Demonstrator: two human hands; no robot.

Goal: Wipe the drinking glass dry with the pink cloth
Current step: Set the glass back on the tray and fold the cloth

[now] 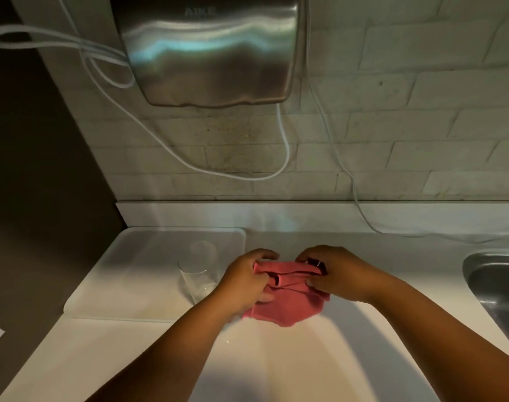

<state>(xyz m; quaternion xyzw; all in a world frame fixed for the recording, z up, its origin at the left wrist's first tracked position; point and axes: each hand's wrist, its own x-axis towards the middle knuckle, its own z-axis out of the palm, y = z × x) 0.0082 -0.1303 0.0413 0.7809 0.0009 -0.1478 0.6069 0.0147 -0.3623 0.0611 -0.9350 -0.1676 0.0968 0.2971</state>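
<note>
Both hands, left hand (249,281) and right hand (333,274), gripping bunched pink cloth (288,300) over desk (131,358); drinking glass (196,281) upright at 9 o'clock, untouched.

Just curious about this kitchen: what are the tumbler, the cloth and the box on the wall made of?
Drinking glass: clear glass by its look, see-through with bright rim. Pink cloth: soft woven fabric, matte, creased. Hand dryer: brushed metal, probably stainless steel, with streaky reflections.
</note>
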